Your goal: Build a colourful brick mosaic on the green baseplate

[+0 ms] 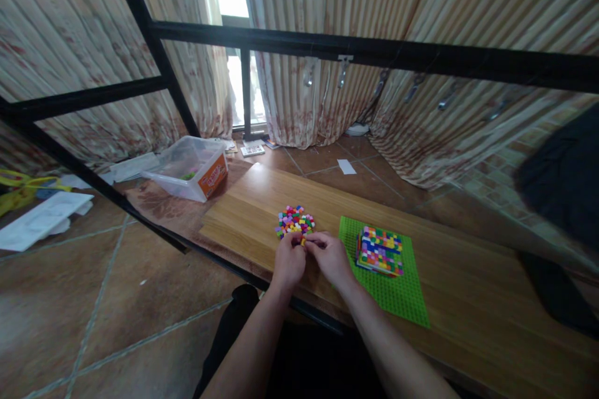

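Both hands meet at the near edge of a pile of small multicoloured building bricks point(296, 219). A small yellow-orange building brick point(303, 241) shows between their fingertips. My left hand point(290, 260) is closed in a pinch at its left side. From the right, my right hand point(329, 255) pinches at the same brick, thumb and forefinger together. To the right lies a green studded baseplate point(400, 299). On it stands a blocky, layered build of multicoloured bricks point(380, 251). The fingers partly hide the front of the pile.
The wooden tabletop point(253, 199) carries the bricks and baseplate. A clear plastic bin point(187, 165) with an orange label stands beyond its left end. A black metal rail point(290, 43) crosses ahead, with clips hanging from it. A dark object point(561, 293) lies at the right.
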A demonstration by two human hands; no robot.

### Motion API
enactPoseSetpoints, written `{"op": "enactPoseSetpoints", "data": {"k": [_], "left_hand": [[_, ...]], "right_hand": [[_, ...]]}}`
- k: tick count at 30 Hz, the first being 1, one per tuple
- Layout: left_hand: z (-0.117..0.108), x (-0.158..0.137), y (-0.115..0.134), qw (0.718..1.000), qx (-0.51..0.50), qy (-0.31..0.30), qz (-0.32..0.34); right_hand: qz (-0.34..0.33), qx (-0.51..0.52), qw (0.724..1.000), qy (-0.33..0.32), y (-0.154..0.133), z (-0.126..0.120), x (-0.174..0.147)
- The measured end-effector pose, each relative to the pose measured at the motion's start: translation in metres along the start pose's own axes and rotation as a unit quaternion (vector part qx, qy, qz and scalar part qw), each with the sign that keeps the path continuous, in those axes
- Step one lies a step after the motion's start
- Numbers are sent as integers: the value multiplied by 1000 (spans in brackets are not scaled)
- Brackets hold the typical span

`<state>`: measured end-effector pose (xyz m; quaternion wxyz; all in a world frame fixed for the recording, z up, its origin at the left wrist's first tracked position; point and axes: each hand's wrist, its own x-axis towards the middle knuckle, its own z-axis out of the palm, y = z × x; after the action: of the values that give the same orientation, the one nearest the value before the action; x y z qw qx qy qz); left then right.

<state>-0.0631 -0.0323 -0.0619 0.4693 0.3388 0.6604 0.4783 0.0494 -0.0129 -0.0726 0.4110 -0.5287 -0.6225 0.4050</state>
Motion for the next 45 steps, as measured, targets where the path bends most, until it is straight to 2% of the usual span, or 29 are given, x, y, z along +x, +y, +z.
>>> {"op": "enactPoseSetpoints", "data": {"k": [4, 7, 10, 13, 15, 18, 20, 22, 24, 28, 31, 34, 40, 42, 45], "left_hand": [[-1, -1, 7, 989, -142, -18, -49], [-3, -2, 10, 983, -174, -19, -53], [-4, -1, 12, 978, -196, -13, -66], [-5, 0, 18, 958, -265, -32, -106], [-7, 0, 25, 933, -333, -45, -129], [-14, -1, 38, 888, -426, -67, -163], [-21, -2, 45, 856, -477, -83, -179], [-27, -2, 50, 830, -522, -89, -175], [-33, -3, 53, 809, -558, -88, -159], [-40, -4, 55, 788, -594, -86, -135], [-41, -4, 56, 790, -592, -82, -136], [-41, -3, 56, 812, -562, -53, -150], [-41, 0, 46, 879, -440, 87, -161], [-42, -1, 41, 890, -410, 132, -149], [-44, -1, 34, 897, -385, 168, -136]], "right_hand": [[-5, -8, 1000, -15, -6, 0, 5], [-26, -50, 998, -38, -21, -2, 7], [-56, -108, 989, -89, -47, -1, 7], [-97, -166, 973, -125, -73, 2, 7], [-92, -140, 976, -138, -83, 0, 9], [-49, -90, 992, -78, -79, -10, 9], [-41, -145, 988, -16, -68, -19, 6], [-34, -252, 967, 10, -56, -22, -1], [-24, -335, 942, 5, -45, -18, -10], [-20, -437, 899, 2, -36, 5, -16], [-14, -477, 879, -2, -36, 17, -9], [-20, -503, 864, -7, -36, 21, -1], [-29, -539, 841, -36, -34, 21, 7], [-37, -543, 838, -41, -33, 20, 7], [-42, -541, 839, -43, -33, 20, 7]]}}
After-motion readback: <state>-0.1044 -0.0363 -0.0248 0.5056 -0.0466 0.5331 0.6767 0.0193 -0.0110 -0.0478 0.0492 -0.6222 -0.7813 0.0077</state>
